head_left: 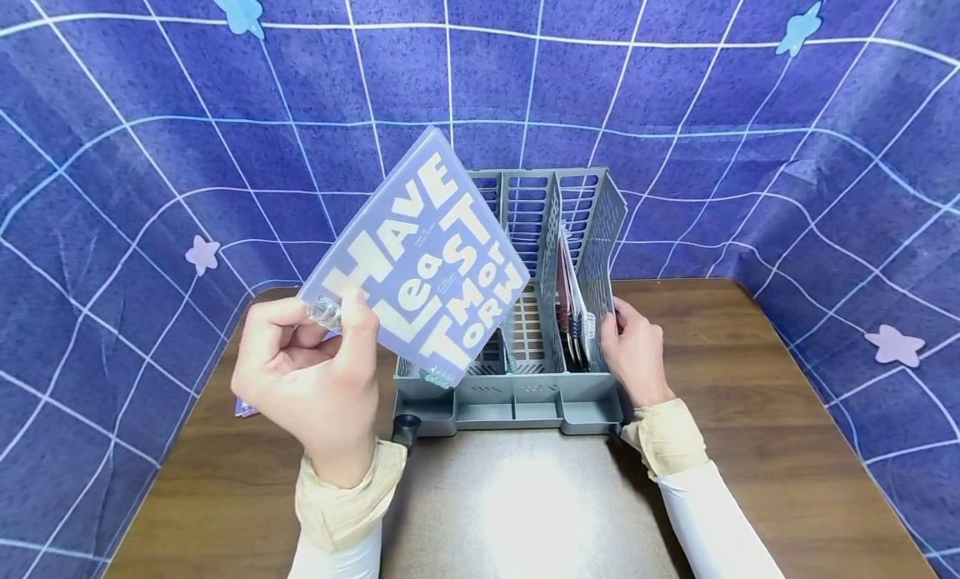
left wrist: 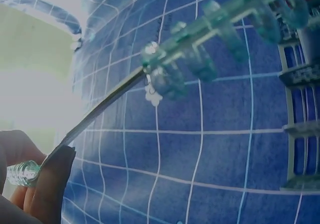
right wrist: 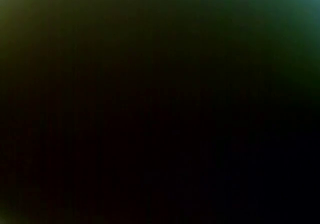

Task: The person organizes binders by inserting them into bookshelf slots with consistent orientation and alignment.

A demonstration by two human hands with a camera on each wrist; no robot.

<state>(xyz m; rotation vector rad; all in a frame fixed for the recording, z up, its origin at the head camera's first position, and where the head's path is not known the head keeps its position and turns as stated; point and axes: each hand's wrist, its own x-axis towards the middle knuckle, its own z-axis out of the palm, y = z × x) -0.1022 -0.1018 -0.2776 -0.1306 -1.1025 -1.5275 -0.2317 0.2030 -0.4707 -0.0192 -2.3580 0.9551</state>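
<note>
My left hand (head_left: 318,379) pinches a blue ring-bound notebook (head_left: 420,254) by one corner, between thumb and fingers. The notebook is raised and tilted, its large pale lettering towards me, and covers the left part of a grey file organizer (head_left: 487,404). In the left wrist view the notebook is seen nearly edge-on, its clear teal binding rings (left wrist: 185,51) close to the camera and my fingertips (left wrist: 55,176) at its lower end. On the other side, my right hand (head_left: 637,354) holds the organizer's right side panel near the front. The right wrist view is almost black.
Several thin notebooks (head_left: 572,312) stand upright in the organizer's right compartment. Small trays run along its front. A purple item (head_left: 243,408), mostly hidden, lies behind my left hand on the wooden table (head_left: 757,412). Blue grid-patterned cloth (head_left: 675,87) surrounds the table's back and sides.
</note>
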